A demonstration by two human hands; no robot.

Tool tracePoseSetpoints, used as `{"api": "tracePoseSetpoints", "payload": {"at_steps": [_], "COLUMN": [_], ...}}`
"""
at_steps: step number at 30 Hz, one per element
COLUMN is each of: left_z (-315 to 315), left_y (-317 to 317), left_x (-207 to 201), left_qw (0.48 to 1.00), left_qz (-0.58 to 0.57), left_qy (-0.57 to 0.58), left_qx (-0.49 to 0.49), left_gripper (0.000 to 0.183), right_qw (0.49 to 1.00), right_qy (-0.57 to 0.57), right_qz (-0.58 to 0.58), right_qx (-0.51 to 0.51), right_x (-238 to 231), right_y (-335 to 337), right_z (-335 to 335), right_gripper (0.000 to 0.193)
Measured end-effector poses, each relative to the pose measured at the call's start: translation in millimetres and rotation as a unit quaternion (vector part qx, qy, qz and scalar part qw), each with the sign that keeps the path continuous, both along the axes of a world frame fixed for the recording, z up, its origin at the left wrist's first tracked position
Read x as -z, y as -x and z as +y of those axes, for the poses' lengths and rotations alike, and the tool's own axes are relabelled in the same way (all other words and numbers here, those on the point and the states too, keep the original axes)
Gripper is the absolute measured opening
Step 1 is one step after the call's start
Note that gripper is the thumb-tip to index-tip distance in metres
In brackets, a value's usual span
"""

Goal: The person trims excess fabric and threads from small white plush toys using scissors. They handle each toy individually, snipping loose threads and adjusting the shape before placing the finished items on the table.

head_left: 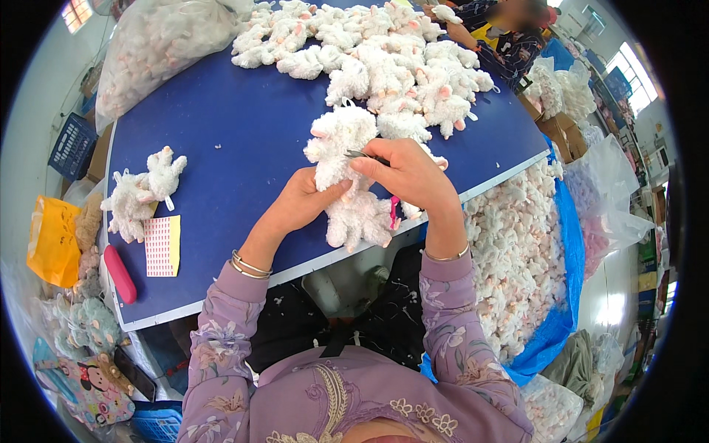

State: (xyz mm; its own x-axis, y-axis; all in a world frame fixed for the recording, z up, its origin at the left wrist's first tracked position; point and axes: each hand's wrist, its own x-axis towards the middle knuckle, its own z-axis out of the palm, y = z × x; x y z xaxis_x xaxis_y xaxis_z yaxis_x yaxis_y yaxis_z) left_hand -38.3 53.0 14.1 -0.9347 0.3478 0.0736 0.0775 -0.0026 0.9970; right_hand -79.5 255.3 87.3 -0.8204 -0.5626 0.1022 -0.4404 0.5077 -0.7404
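Note:
A fluffy white plush toy (334, 177) is held over the near edge of the blue table. My left hand (303, 199) is closed on its lower left side, the thumb pressed into the fur. My right hand (406, 173) grips a small pointed metal tool (360, 154) whose tip touches the toy's middle; the fingers hide the rest, so its exact kind does not show. Below this hand, a bright pink strip (394, 212) lies against white fur. Just beyond, a heap of similar white plush toys (388, 77) spreads across the table.
At the table's left lie more plush toys (133, 199), a sticker sheet (162, 247) and a pink oblong case (120, 273). A stuffed clear bag (159, 55) stands far left. Right of the table, a blue-lined container (565, 251) holds many plush toys. Another person (502, 37) sits at the far right.

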Motion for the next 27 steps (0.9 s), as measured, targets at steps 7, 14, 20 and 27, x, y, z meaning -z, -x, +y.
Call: {"api": "tracePoseSetpoints", "payload": {"at_steps": [7,14,20,27], "left_z": [2,1,3,1], "left_y": [-1,-2,-2,-4], "left_x": [-2,-3,-3,-4], "left_qw": [1.000,1.000,1.000,1.000], "left_qz": [0.010,0.003,-0.018,-0.002], "left_qy": [-0.006,0.008,-0.009,-0.007], "left_qx": [-0.008,-0.005,-0.010,0.011], "left_gripper": [0.020,0.019,0.023,0.026], "right_qw": [0.998,0.999,0.930,0.968], "right_qy": [0.066,0.052,0.351,0.187], "right_qz": [0.005,0.011,-0.100,-0.140], "right_qx": [0.002,-0.008,0.048,0.091], "right_x": [2,8,5,17], "right_y": [-1,1,9,22], "right_z": [3,-1,16,10], "right_gripper": [0.034,0.031,0.023,0.038]}}
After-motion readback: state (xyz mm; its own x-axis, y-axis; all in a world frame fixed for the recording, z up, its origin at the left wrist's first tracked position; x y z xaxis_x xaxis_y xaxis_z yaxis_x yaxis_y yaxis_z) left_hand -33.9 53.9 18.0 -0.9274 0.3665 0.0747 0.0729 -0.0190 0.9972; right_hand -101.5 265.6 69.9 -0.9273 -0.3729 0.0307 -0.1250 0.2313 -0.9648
